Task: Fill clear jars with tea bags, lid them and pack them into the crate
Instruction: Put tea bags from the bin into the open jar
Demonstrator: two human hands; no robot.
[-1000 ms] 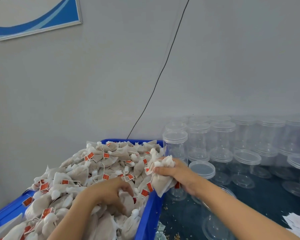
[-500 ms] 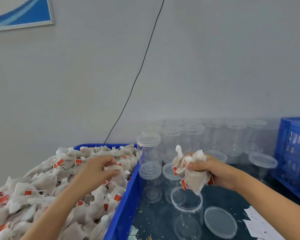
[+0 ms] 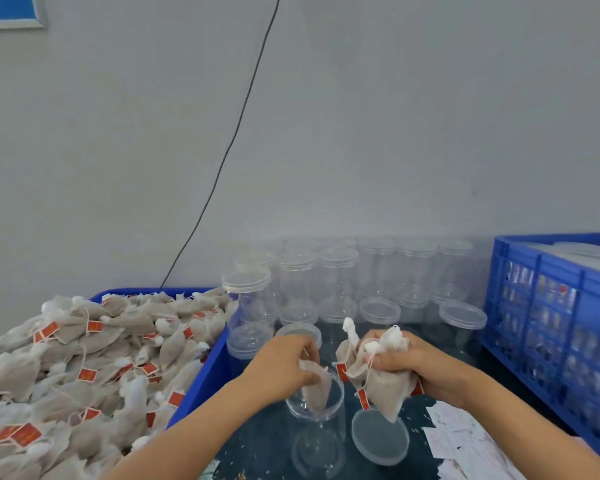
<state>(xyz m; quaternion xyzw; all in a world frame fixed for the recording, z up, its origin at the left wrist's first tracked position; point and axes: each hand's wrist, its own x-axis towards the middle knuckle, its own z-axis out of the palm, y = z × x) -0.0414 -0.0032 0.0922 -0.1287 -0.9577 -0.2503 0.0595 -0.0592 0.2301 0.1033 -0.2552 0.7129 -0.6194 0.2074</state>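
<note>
Left grip (image 3: 284, 358) on tea bag (image 3: 315, 389), seemingly inside open jar (image 3: 317, 419).

A bin (image 3: 201, 375) heaped with tea bags (image 3: 84, 368) fills the near left. Just right of it, at near centre, stands an open jar (image 3: 317, 420), a loose lid (image 3: 380, 436) lying beside it on the right. The left hand (image 3: 284, 358) holds one tea bag (image 3: 315, 389) in the jar's mouth; the right hand (image 3: 420, 362) holds a bunch of bags (image 3: 378, 372) above the lid. Behind them — against the far wall — lidded jars (image 3: 336, 271) stand in rows. A crate (image 3: 551, 323) sits at the right, papers (image 3: 465, 441) near it.
</note>
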